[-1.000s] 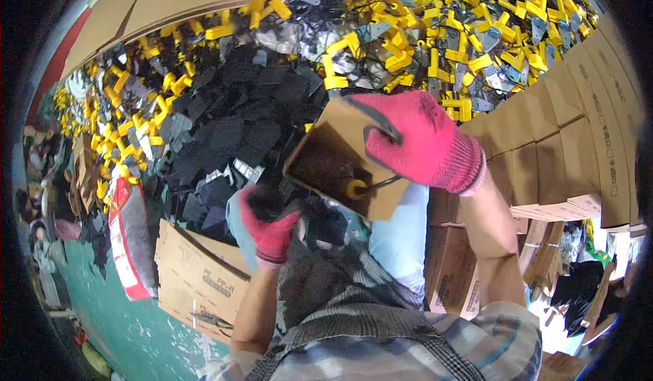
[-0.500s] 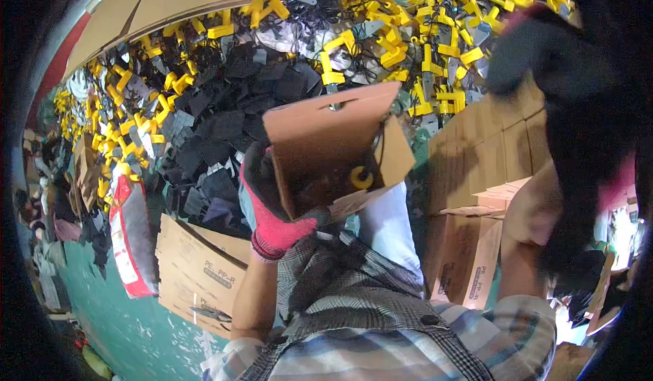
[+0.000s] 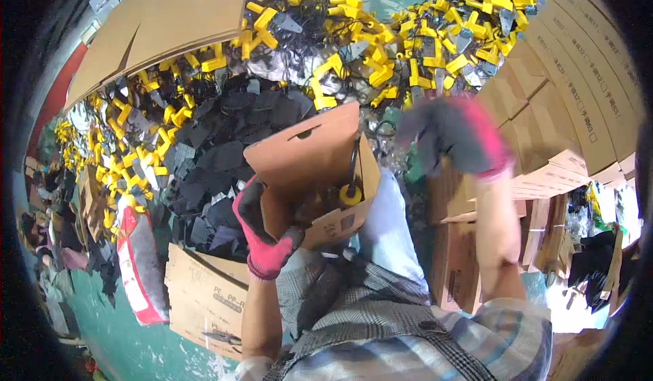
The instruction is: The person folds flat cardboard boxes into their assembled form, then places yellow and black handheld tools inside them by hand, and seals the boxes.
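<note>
While left hand (image 3: pixel 265 239) gripped: fingers (image 3: pixel 247 208) pinched carton (image 3: pixel 309 146) at eight o'clock.
Right hand (image 3: pixel 462 136): two o'clock; fingers blurred, couldn't tell.

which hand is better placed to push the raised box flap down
Probably the right hand: blurred but seemingly free beside the open box, while the left hand grips the box's left side.

From where I stand, a worn green floor (image 3: pixel 132 343) stretches across the lower left. On it lies a red, white and grey sack (image 3: pixel 143 269), just beside a printed cardboard carton (image 3: pixel 204 299). A broad brown cardboard sheet (image 3: pixel 194 14) (one slit cuts into it) spans the upper left. Far right, something black and crumpled (image 3: pixel 590 265) lies near a bright patch.
</note>
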A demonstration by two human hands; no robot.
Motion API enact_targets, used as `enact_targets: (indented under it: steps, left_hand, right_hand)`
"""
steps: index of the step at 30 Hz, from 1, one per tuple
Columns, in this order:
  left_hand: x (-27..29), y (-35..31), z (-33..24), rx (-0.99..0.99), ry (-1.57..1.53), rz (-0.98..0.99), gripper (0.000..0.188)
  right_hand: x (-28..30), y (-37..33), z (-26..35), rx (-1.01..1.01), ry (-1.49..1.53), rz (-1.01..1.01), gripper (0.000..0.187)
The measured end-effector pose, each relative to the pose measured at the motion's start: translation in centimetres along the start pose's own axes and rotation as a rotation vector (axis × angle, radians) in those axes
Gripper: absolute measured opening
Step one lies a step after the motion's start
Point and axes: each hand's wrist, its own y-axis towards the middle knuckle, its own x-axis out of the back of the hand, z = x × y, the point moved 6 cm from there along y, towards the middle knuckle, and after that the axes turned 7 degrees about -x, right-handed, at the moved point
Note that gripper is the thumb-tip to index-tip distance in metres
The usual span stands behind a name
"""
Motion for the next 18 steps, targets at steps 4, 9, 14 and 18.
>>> enact_targets:
  steps: [4, 9, 14, 18]
  left_hand:
    - [-1.6, 0.7, 0.4, 0.02, -0.296, 0.022, 0.072]
    - [-1.6, 0.9, -1.0, -0.024, -0.176, 0.101, 0.062]
    - [-2.4, 2.3, -1.7, -0.048, -0.001, 0.172, 0.065]
    - [-3.4, 2.1, -0.3, 0.136, -0.211, 0.141, 0.069]
  right_hand:
    - [-5.7, 3.7, -11.2, -0.377, 0.933, 0.571, 0.044]
    - [-1.7, 9.2, -10.3, -0.061, 1.291, 0.04, 0.031]
    - [0.4, 1.4, 7.1, 0.404, 1.12, 0.199, 0.028]
    - [-8.2, -0.2, 13.2, 0.536, 0.504, 0.298, 0.025]
